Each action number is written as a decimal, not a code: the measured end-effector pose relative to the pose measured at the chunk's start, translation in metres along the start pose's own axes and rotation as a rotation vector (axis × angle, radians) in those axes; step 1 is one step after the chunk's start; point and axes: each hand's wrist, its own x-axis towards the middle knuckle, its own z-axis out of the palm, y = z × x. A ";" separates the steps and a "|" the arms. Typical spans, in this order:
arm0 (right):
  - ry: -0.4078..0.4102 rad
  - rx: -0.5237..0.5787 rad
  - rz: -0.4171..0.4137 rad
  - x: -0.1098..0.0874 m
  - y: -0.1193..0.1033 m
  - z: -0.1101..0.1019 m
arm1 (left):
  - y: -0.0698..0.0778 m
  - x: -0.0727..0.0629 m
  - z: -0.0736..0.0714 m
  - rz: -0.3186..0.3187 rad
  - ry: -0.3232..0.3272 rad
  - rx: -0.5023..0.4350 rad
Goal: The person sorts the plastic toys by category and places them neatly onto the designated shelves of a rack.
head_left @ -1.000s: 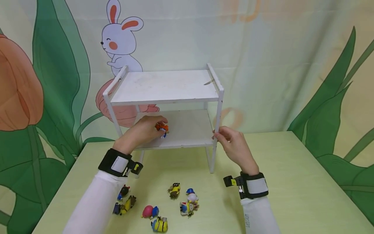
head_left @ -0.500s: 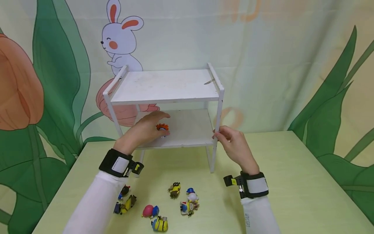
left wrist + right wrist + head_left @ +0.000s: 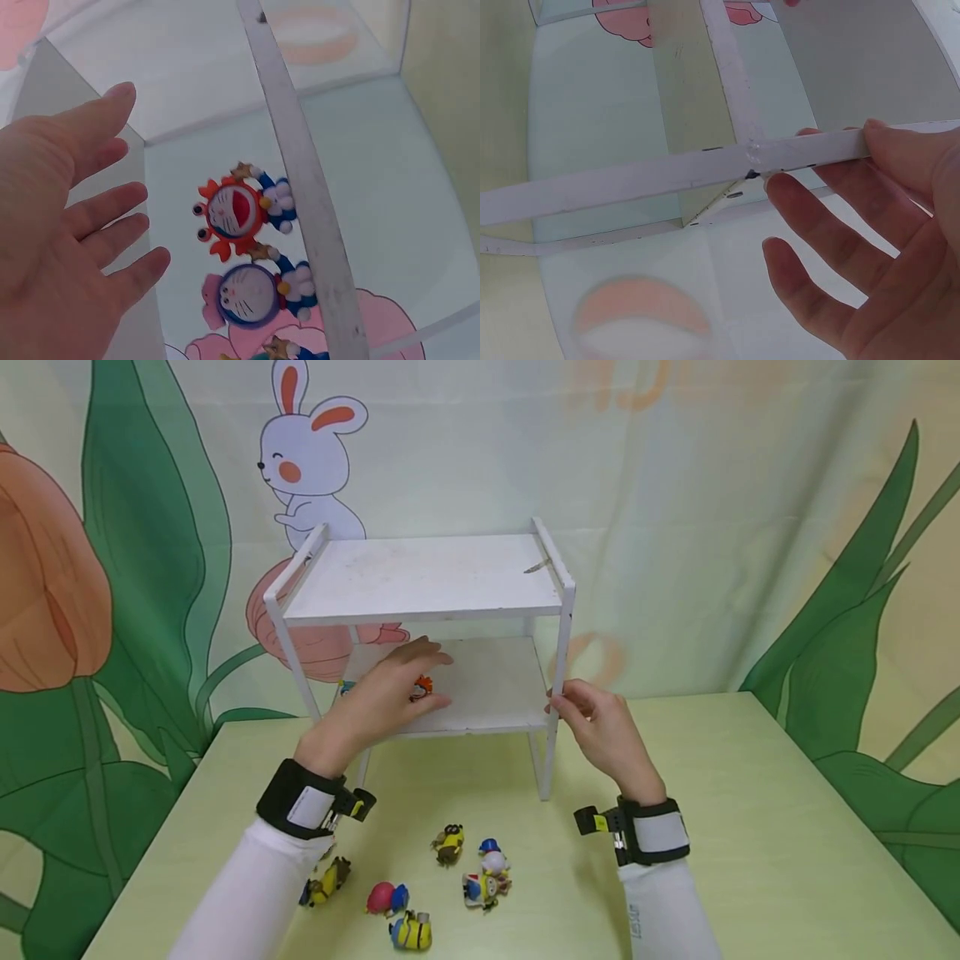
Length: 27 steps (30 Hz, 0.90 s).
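Note:
My left hand [image 3: 382, 697] reaches over the lower shelf [image 3: 498, 685] of a white two-tier rack [image 3: 423, 575], its fingers spread. Beside it stands a blue-and-white cat figurine with an orange crab hat [image 3: 238, 210], apart from the fingers in the left wrist view. Next to that figurine is a similar one with a pink hat [image 3: 251, 295], and part of a third figurine [image 3: 289, 350] shows at the lower edge. My right hand [image 3: 603, 735] pinches the rack's front right post [image 3: 817, 152] between thumb and fingers.
Several small figurines lie on the table before the rack: a yellow-and-brown one [image 3: 448, 845], a white one with a blue hat [image 3: 492, 858], a red-and-blue one [image 3: 483, 890], a pink-and-blue one [image 3: 386, 899], a yellow one [image 3: 410, 932]. A printed curtain [image 3: 697, 527] hangs behind.
My left hand has let go of the crab-hat figurine, its fingers opening away from it, and the figurine stands on the lower shelf. The right hand has stayed on the post.

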 end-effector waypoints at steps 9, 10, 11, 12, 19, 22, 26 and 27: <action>0.001 -0.003 0.002 0.000 -0.001 0.000 | 0.020 -0.006 0.008 0.175 0.161 0.051; 0.000 -0.003 0.002 0.000 0.000 0.000 | 0.021 -0.007 0.009 0.190 0.181 0.056; 0.000 -0.002 0.001 0.000 0.000 0.001 | 0.023 -0.008 0.010 0.200 0.197 0.054; 0.001 -0.001 0.002 0.000 0.000 0.001 | 0.024 -0.009 0.011 0.213 0.212 0.052; -0.004 -0.001 0.010 0.000 0.001 0.002 | 0.037 -0.019 0.027 0.289 0.319 0.039; -0.005 0.001 0.005 0.000 0.000 0.001 | 0.046 -0.026 0.037 0.303 0.350 0.014; 0.004 0.002 -0.002 -0.001 -0.001 0.001 | 0.056 -0.033 0.052 0.290 0.291 -0.036; 0.005 0.002 -0.001 -0.001 -0.001 0.001 | 0.057 -0.035 0.056 0.273 0.258 -0.051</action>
